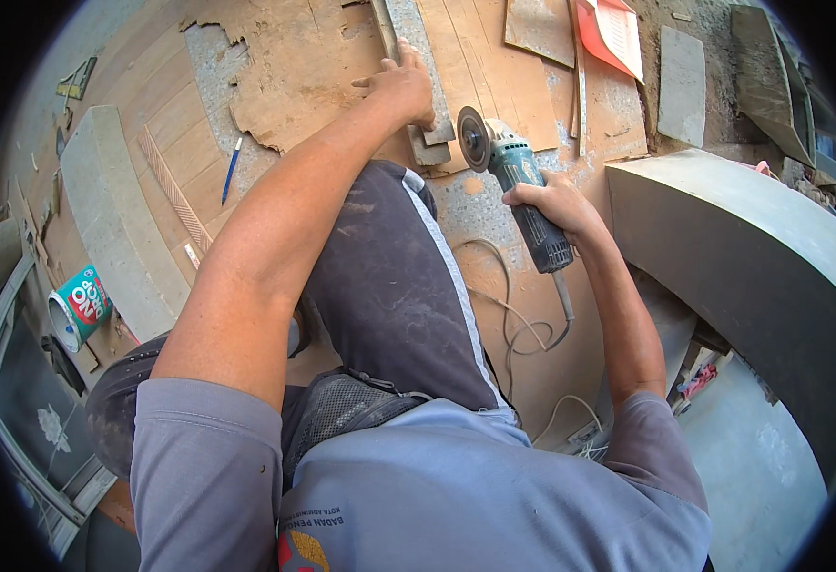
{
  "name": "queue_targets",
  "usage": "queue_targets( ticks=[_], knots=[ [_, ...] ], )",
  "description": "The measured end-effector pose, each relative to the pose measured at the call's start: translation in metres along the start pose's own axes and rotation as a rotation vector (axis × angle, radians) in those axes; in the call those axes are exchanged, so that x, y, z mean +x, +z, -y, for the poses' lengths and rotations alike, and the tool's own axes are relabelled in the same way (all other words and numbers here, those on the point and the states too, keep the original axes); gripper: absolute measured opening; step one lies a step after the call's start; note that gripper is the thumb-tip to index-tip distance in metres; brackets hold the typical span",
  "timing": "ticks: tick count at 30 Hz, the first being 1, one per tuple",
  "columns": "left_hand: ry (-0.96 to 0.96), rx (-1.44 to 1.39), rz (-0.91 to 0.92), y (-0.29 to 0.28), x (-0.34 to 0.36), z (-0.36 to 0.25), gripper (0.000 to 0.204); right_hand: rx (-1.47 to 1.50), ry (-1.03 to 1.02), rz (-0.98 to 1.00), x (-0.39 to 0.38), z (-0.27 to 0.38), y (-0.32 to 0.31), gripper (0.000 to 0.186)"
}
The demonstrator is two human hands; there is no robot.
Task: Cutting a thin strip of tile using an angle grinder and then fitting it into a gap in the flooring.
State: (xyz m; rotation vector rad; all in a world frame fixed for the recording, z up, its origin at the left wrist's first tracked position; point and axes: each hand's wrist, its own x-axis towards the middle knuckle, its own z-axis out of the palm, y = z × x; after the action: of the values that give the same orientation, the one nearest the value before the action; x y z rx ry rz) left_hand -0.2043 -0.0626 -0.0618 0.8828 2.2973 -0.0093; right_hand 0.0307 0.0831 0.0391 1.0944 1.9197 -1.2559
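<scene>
My right hand (556, 208) grips a teal and black angle grinder (523, 176) with a dark disc (475, 141); its cord loops on the plywood below. My left hand (401, 88) is stretched forward, fingers curled over a narrow grey strip (432, 133) lying on the boards at the top centre, a little left of and above the disc. A shorter grey piece (429, 157) lies under the strip's near end, beside my bent knee.
Blue pencil (232, 170), long pale board (118, 210) and teal can (80, 307) are at left, near a metal frame (18, 400). Red-white sheet (609, 38) lies upper right. A large curved grey panel (723, 238) stands close right; loose cables (566, 410) lie below.
</scene>
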Motion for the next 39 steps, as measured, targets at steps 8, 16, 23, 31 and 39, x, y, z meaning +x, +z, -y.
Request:
queue_targets(
  ticks=[8, 16, 23, 31, 39],
  knots=[
    [0.000, 0.018, -0.009, 0.002, -0.001, -0.003, 0.130, 0.015, 0.025, 0.035, 0.006, -0.003, -0.002, 0.057],
    [-0.006, 0.042, -0.014, -0.001, -0.004, -0.006, 0.133, -0.035, 0.056, 0.032, 0.010, 0.003, -0.004, 0.056],
    [0.002, 0.007, 0.004, 0.000, -0.003, -0.004, 0.124, 0.002, 0.036, 0.057, 0.019, 0.003, -0.003, 0.053],
    [0.020, -0.020, -0.004, -0.004, -0.006, -0.004, 0.123, 0.000, 0.049, 0.077, 0.028, 0.004, -0.006, 0.053],
    [0.018, -0.026, 0.002, -0.003, -0.006, -0.003, 0.122, -0.031, 0.049, 0.036, 0.029, 0.020, -0.005, 0.053]
  ],
)
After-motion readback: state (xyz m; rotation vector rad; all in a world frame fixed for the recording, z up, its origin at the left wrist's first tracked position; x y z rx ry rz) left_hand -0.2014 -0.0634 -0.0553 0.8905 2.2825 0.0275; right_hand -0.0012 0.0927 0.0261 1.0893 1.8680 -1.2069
